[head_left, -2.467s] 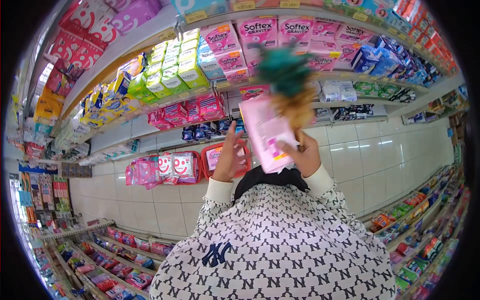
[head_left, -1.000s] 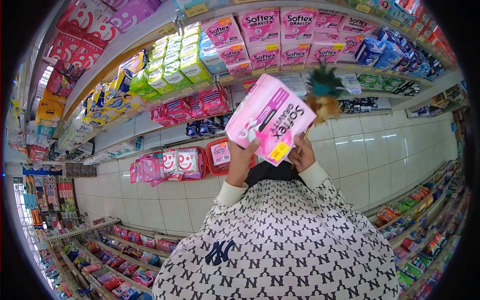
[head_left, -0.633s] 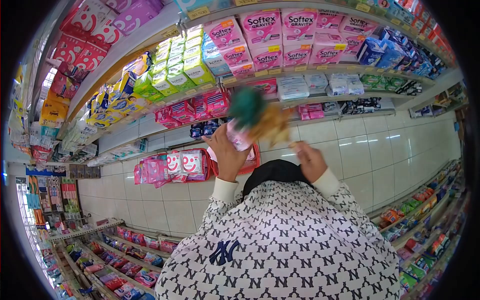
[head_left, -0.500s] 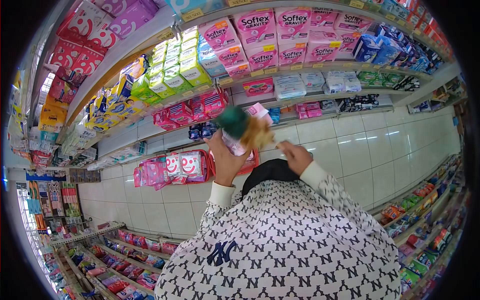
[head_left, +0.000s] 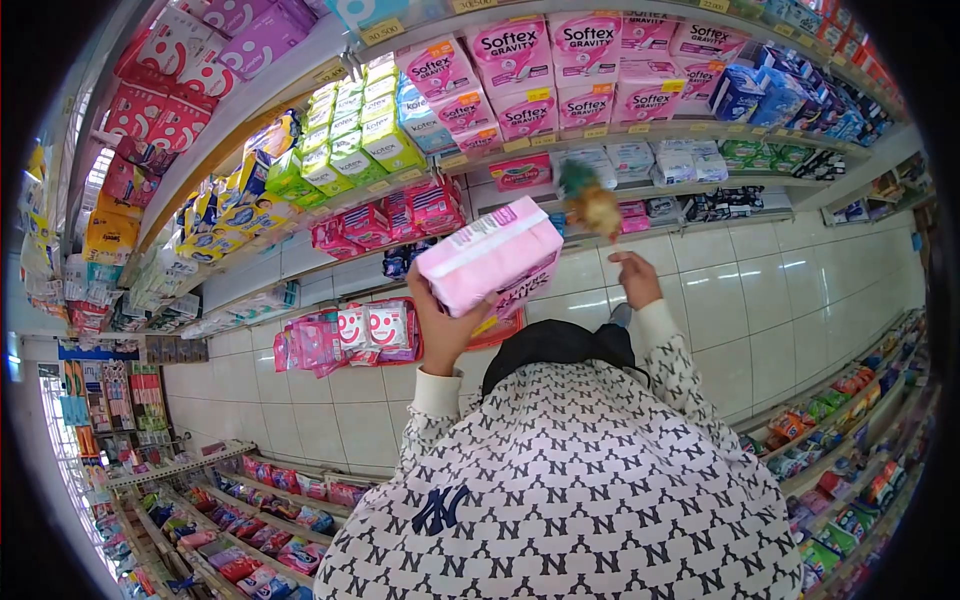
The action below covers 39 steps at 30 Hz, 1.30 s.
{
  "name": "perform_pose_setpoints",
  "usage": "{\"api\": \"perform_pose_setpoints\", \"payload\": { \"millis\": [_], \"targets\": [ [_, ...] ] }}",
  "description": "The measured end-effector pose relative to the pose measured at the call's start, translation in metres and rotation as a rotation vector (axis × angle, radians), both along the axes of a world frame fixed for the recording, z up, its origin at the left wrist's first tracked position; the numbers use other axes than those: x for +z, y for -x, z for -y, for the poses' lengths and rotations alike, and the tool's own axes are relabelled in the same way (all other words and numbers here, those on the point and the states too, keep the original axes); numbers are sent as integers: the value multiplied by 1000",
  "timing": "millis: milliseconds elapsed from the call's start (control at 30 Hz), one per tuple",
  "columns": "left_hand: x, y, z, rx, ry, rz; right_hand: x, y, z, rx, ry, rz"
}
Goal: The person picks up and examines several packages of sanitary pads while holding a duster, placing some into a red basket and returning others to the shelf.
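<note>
My left hand (head_left: 446, 328) grips a pink pack of sanitary pads (head_left: 492, 254) from below, its pale top face tilted toward me. In my right hand (head_left: 636, 278), fingers closed, is a feather duster (head_left: 590, 200) with green and tan feathers, blurred by motion. Those feathers are off to the right of the pack, apart from it, in front of the lower shelf. The duster's handle hardly shows.
Pink Softex packs (head_left: 510, 50) fill the shelf ahead, with green Kotex packs (head_left: 350, 158) to their left. On the tiled floor (head_left: 310, 410) stands a red basket (head_left: 415, 335) of pink and white packs. More stocked shelves (head_left: 240, 540) lie behind.
The duster has swung right, away from the pack, with my right hand. The pack, largely covered by feathers before, now shows fully, raised and tilted in my left hand.
</note>
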<state>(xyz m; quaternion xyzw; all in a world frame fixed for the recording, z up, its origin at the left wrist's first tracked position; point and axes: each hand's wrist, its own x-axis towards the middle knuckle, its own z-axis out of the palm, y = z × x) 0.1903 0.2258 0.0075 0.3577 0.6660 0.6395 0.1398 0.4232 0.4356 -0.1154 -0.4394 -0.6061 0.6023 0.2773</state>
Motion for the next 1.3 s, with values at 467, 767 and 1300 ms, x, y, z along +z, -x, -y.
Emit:
{"api": "perform_pose_setpoints", "payload": {
  "millis": [467,767,1300],
  "targets": [
    [-36,46,18,-203,-537,1098,122,0,51,77,-264,-114],
    [-6,3,-12,-182,-412,1293,118,14,50,40,-267,-58],
    [-21,-16,-24,-59,-281,1652,106,0,50,178,-476,-79]
  ]
}}
